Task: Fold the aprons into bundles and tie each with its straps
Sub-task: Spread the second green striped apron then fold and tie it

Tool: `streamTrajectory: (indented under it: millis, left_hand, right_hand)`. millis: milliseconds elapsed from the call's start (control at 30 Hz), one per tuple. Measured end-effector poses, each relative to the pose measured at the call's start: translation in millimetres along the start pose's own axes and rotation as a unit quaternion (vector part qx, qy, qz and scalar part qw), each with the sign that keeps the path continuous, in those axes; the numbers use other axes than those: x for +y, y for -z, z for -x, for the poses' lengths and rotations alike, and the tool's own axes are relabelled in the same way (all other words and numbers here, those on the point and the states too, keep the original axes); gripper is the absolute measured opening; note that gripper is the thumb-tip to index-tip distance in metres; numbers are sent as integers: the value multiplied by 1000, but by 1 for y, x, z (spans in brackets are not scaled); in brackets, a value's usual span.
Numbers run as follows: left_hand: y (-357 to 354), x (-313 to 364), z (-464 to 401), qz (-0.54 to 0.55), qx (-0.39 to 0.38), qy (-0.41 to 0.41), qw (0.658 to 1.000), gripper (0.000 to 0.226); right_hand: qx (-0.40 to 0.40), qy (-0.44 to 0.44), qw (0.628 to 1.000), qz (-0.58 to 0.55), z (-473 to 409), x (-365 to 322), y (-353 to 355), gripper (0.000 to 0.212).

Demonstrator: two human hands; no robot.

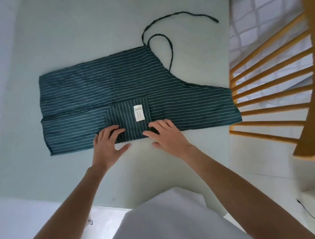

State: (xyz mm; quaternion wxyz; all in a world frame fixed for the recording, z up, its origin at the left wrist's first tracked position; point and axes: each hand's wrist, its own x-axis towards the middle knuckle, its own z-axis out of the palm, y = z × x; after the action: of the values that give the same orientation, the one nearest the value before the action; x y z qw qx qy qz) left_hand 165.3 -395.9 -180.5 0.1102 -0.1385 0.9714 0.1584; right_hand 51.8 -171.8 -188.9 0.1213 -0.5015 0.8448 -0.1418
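Both palms on the folded apron (112, 89)

My left hand (106, 144) and right hand (165, 135) lie flat, fingers spread, on its near edge beside the pocket (128, 118), mid-table (70, 32); straps (165, 41) trail toward the far edge.

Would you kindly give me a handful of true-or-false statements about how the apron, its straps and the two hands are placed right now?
1. The striped apron lies flat on the pale table. True.
2. The left hand and right hand both rest on the apron's near edge. True.
3. The straps are already knotted around a bundle. False: they trail loose on the table beyond the apron's far edge.
4. The white label sits on the pocket between the hands. True.
5. The wooden chair stands to the left of the table. False: it is on the right.
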Motion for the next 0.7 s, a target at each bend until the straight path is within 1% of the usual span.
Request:
streamTrajectory:
  millis: [33,100,233,300,367,400,500,600,633,700]
  left_hand:
    - [4,-12,8,7,0,21,1000,59]
    - [8,-23,14,15,-4,47,999,58]
    - [9,-33,27,0,-7,76,997,59]
    - [9,-37,32,9,23,94,995,47]
    - [12,-42,36,22,75,91,993,31]
    - [13,-42,37,22,94,82,992,28]
    - [19,-46,57,14,97,85,992,23]
    - [19,-55,85,32,94,119,988,21]
    - [20,-56,97,41,92,125,987,21]
    - [19,-59,108,53,89,125,987,20]
  right_hand:
    - [4,15,1000,17,-11,-5,-1,38]
    - [26,19,999,35,-24,-4,1,25]
    - [48,26,998,33,-37,-6,13,3]
    - [45,31,998,43,-33,-4,18,8]
    - [39,21,998,53,-19,0,19,17]
    - [37,7,997,60,-9,4,19,23]
    - [23,-37,998,46,19,5,12,35]
    - [16,-75,997,11,33,-3,5,36]
    - [18,-83,996,-6,34,-10,5,34]
    - [38,-113,992,-36,32,-17,13,22]
